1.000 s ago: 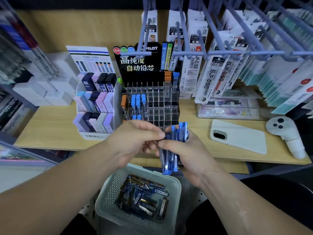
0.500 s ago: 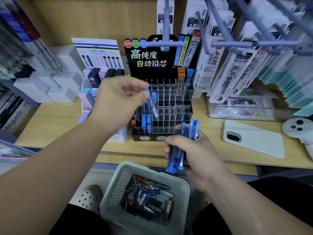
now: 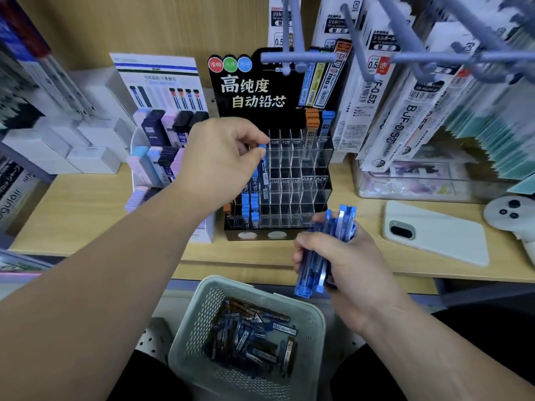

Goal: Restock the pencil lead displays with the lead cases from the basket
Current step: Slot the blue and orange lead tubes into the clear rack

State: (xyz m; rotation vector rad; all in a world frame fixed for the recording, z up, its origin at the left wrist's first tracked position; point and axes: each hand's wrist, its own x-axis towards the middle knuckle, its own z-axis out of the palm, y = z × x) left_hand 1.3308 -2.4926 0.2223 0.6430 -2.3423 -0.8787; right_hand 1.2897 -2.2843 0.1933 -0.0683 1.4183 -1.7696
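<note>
A clear acrylic lead display (image 3: 292, 183) with a black Pilot backboard stands on the wooden shelf. Several blue-capped cases fill its left slots; most other slots hold nothing. My left hand (image 3: 220, 160) pinches one blue-capped lead case (image 3: 263, 163) by its top, upright in a slot of the upper left rows. Below and right of the display, my right hand (image 3: 344, 264) grips a bundle of blue lead cases (image 3: 327, 250). Under the shelf edge stands a pale green basket (image 3: 312, 319) with several loose lead cases (image 3: 252, 334) inside.
A second display (image 3: 156, 157) of pastel and dark cases stands left of the acrylic one. A white phone (image 3: 437, 233) and a white controller (image 3: 509, 212) lie on the shelf at right. Grey hooks (image 3: 295, 57) with hanging refill packs jut out overhead.
My left hand has carried the single case up and right from in front of the display and set it into an upper left slot. My right hand keeps its bundle in place.
</note>
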